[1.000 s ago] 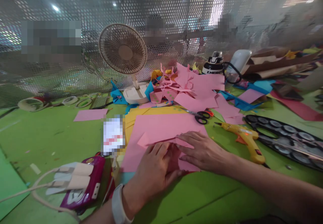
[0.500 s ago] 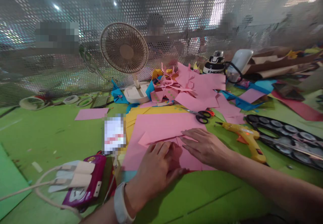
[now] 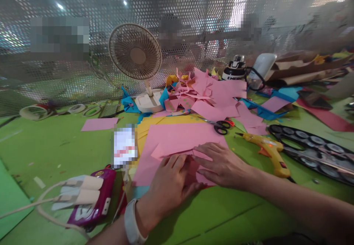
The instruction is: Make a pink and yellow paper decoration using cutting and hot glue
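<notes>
A folded piece of pink paper (image 3: 174,150) lies on a larger pink sheet (image 3: 162,134) in front of me. My left hand (image 3: 173,180), with a pale band on its wrist, has its fingers bent over the folded paper and holds it down. The thumb reaches right along the near edge. Nearly flat on the right part of the fold, my right hand (image 3: 221,164) has outstretched fingers, their tips close to the left fingertips. Both hands partly cover the paper. Scissors (image 3: 219,125) with black handles rest at the sheet's far right corner.
To the right lie a yellow glue gun (image 3: 269,149) and a black tray of round compartments (image 3: 312,140). Pink scraps (image 3: 204,94) pile up behind, beside a fan (image 3: 135,55). A lit phone (image 3: 124,145) and a magenta power box with plugs (image 3: 103,191) sit left.
My right hand has slid slightly left along the fold, closer to the left hand. My left hand stays on the paper, almost unmoved.
</notes>
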`<state>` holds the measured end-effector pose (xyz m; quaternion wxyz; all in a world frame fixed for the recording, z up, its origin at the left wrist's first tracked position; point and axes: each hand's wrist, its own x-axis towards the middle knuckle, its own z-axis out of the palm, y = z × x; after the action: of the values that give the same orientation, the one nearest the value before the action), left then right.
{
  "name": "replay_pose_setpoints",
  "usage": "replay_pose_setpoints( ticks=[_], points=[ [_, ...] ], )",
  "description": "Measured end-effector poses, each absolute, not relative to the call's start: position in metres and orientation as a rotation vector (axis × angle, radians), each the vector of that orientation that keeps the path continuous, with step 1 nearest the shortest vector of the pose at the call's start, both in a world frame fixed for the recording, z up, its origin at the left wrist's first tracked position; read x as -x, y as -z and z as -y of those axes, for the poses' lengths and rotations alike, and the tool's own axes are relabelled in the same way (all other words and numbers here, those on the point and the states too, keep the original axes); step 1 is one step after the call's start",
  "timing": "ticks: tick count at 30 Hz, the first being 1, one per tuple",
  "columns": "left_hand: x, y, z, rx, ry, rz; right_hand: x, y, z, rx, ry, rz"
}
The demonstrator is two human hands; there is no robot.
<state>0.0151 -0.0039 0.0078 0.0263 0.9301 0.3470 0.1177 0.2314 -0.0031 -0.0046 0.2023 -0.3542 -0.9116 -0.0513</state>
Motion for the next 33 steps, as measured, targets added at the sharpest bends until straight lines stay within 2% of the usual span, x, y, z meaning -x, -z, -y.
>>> replay_pose_setpoints(
  ticks=[19, 28, 33],
  points=[
    [-0.008, -0.015, 0.013, -2.958, -0.282, -1.288, -0.229, 0.009, 0.003, 1.006, 0.234, 2.642],
    [-0.017, -0.032, 0.001, -2.526, -0.322, -1.378, -0.230, 0.010, 0.003, 0.982, 0.191, 2.653],
    [-0.031, -0.027, -0.016, -1.870, -0.171, -1.353, -0.230, 0.009, 0.003, 1.019, 0.148, 2.658]
  ],
)
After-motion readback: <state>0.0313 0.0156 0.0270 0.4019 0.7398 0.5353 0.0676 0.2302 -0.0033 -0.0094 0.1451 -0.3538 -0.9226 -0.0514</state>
